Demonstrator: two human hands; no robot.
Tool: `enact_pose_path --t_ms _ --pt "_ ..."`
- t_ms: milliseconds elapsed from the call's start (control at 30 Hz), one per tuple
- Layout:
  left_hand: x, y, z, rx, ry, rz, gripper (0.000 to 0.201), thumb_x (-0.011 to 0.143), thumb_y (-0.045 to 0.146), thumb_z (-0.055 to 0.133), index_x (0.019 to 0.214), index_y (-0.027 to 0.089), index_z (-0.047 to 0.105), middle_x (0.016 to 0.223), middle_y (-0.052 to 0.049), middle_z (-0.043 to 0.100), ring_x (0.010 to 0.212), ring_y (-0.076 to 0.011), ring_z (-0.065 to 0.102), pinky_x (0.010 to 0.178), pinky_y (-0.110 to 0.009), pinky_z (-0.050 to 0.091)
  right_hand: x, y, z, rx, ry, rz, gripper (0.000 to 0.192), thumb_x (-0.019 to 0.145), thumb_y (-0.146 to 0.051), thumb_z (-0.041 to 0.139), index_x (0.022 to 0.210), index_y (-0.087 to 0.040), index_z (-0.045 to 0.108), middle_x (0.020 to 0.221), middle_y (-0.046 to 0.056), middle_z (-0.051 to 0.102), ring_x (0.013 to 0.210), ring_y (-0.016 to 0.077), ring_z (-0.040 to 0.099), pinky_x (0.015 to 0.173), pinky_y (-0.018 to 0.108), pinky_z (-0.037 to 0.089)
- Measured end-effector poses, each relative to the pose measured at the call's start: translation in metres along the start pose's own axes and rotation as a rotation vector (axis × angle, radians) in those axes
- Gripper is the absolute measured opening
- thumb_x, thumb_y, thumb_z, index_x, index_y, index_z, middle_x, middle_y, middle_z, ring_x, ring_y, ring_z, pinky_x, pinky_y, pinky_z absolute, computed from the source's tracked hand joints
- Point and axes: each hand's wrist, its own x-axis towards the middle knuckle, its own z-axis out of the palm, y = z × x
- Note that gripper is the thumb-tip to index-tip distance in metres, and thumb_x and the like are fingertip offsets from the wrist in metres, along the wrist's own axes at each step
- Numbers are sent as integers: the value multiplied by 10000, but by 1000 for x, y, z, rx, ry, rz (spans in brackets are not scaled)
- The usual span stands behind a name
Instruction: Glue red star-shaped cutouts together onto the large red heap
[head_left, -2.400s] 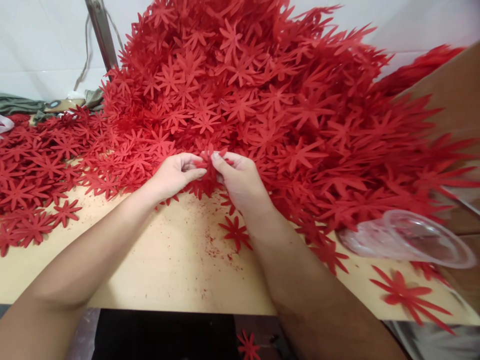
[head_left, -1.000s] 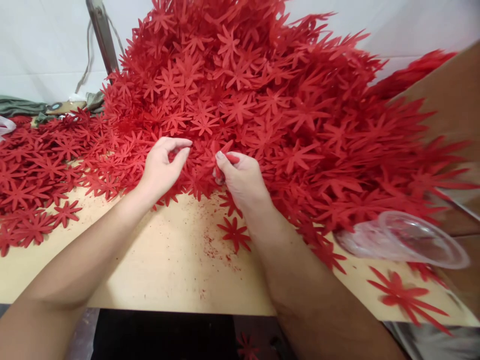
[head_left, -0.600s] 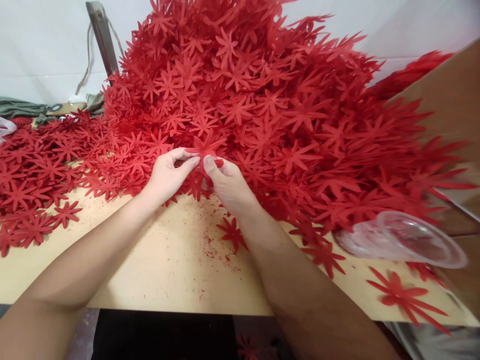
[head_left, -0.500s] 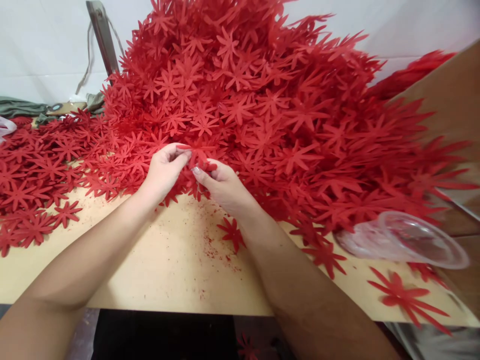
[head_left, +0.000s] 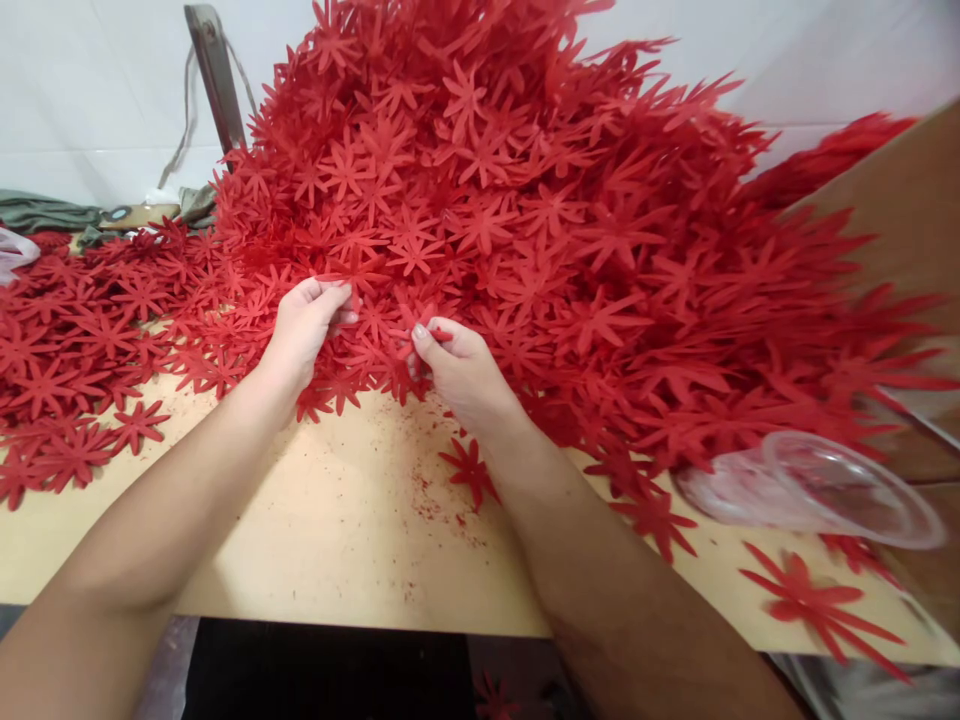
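Fingers of the left hand were curled in a light pinch at the foot of the heap, thumb and forefinger closed on the edge of a red flower cutout that lay on the slope with its neighbours. Whether they had one layer or several could not be told; the pieces overlapped too thickly. That was the first risk: a pinch of that kind could lift two or three stuck together, and pulling from the bottom of so steep a pile of red cutouts could bring a slide of them down over the bare table.

Just to the right, the right hand was closed tighter, thumb pressed against the forefinger on a small bunch of red petals, held just above the table edge of the heap and touching the pieces around it. The narrow petals looked thin and soft, so a hard squeeze or a twist could crease or tear one. A loose grip would let the bunch fan out and drop back among the rest, where it would be hard to pick out again.

Below that wrist a stray cutout lay alone on the wood amid red crumbs, near the forearm, which might sweep it off the front.

Far right, a clear plastic cup lay on its side against the skirt of the pile, and a slide could roll it toward the edge.
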Motion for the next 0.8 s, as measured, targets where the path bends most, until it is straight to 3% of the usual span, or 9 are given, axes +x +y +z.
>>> enact_pose_path --t_ms 267,400,600,800 --pt "-2 -2 1 -14 -50 -15 215 736 300 609 637 171 467 629 29 597 558 -55 570 497 -154 381 -1 -3 3 44 112 3 472 692 -609 638 566 -211 418 465 -71 358 417 57 300 413 230 253" --pt "-5 -2 4 31 -58 -18 167 705 248 643 664 169 501 590 40 575 545 -57 557 522 -165 412 -1 -2 4 73 87 -29 393 669 -529 685 610 -205 470 526 -59 454 486 67 388 488 228 354" --pt "-7 -1 8 45 -69 0 97 673 97 603 727 157 551 574 53 577 485 -41 489 504 -171 361 0 2 0 53 115 -27 216 655 -302 705 731 -191 536 659 -47 561 568 63 470 565 216 399" --pt "-8 -3 9 0 -106 6 78 708 121 618 665 139 556 540 63 530 463 -27 432 501 -166 329 0 -2 1 66 98 36 182 722 -280 668 694 -175 521 568 -64 487 510 50 409 527 210 340"
